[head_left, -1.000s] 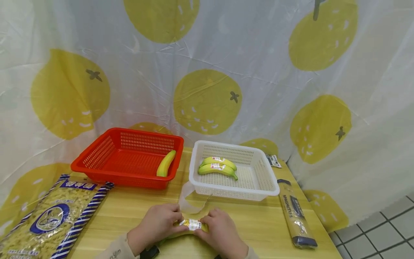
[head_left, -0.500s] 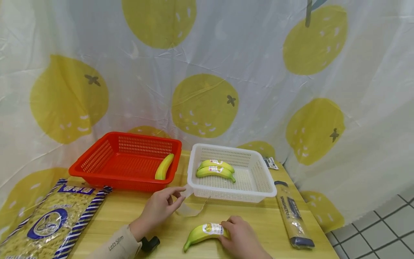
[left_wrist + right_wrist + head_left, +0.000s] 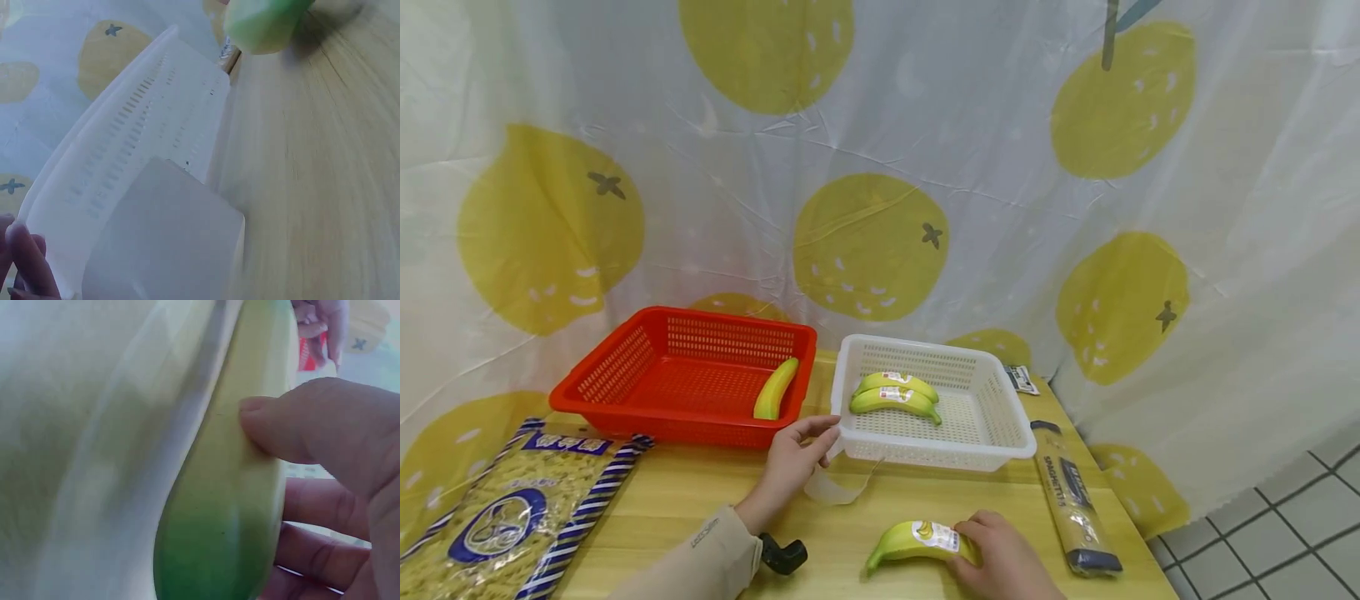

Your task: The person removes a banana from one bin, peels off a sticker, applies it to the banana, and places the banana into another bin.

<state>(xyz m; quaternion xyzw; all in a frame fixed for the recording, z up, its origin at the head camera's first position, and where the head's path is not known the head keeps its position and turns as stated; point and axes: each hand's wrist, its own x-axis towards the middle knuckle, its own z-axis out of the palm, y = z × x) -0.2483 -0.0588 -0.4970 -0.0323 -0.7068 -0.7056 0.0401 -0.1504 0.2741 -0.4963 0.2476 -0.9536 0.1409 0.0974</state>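
In the head view my right hand [image 3: 1000, 558] grips one end of a yellow-green banana [image 3: 906, 542] with a white printed label, held low over the table. The right wrist view shows my thumb [image 3: 275, 425] along the banana, the other fingers behind it. My left hand [image 3: 793, 467] pinches the rim of the white basket [image 3: 925, 457] at its near-left corner; the left wrist view shows the fingertips [image 3: 28, 250] at that rim. Beside this corner a pale curled strip [image 3: 835, 490] stands on the table. Two labelled bananas [image 3: 895, 396] lie in the white basket.
A red basket [image 3: 685, 427] with one banana [image 3: 775, 389] stands at the left. In front lies a large pasta bag [image 3: 512, 517]. A spaghetti packet [image 3: 1075, 504] lies along the right table edge. A small packet [image 3: 1021, 379] lies behind. A fruit-print curtain [image 3: 1000, 275] hangs behind the table.
Both hands held the labelled banana; then the left hand let go and reached up to the white basket's corner. The right hand kept the banana and moved it to the right.
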